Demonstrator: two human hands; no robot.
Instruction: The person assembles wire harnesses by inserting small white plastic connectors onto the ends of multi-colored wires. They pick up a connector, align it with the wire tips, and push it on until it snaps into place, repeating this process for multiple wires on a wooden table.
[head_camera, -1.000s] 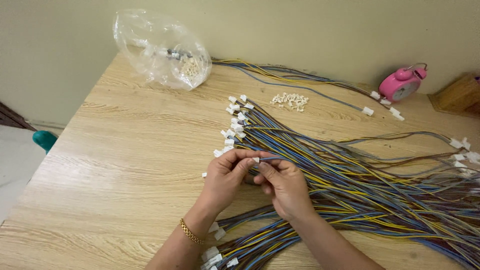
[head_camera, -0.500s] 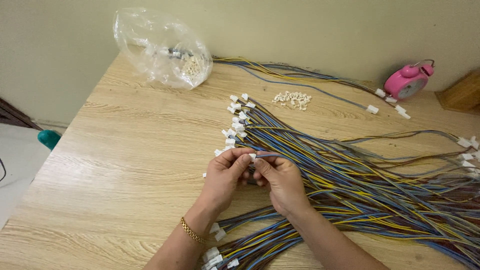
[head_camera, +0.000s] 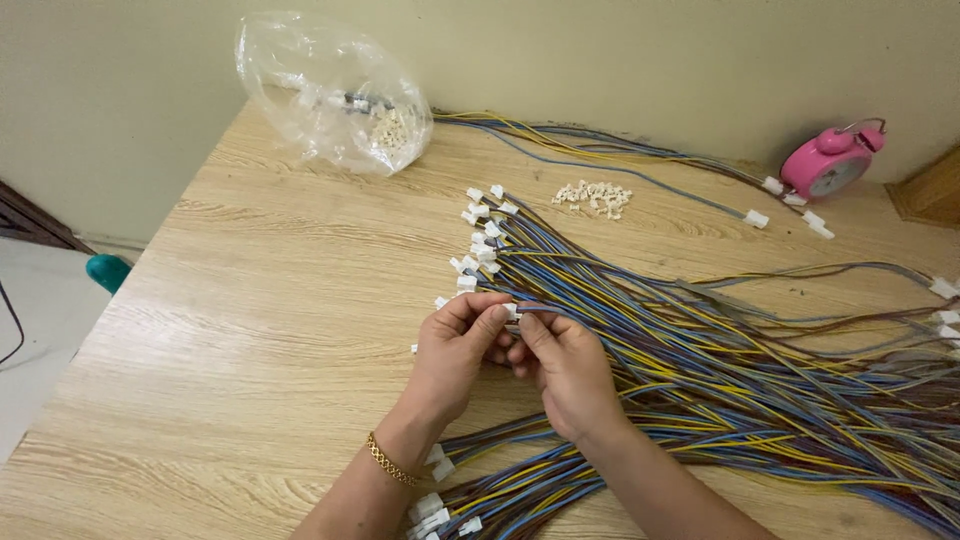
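We held small white connector (head_camera: 511, 311) pinched between fingertips of left hand (head_camera: 457, 345) and right hand (head_camera: 560, 365), wire end fed in. Since a second ago: hands barely shifted (still seating). Wire bundle (head_camera: 700, 350) at 3 o'clock; loose connector pile (head_camera: 595, 197), plastic bag (head_camera: 335, 95) at 12.

I have one view only, from the head camera, looking steeply down and forward over the wooden table (head_camera: 220, 330). It sits close above both hands, whose fingers (head_camera: 490, 318) land near frame centre. Beyond the fingers the view reaches the wall (head_camera: 620, 50); left of them, the table edge and floor.
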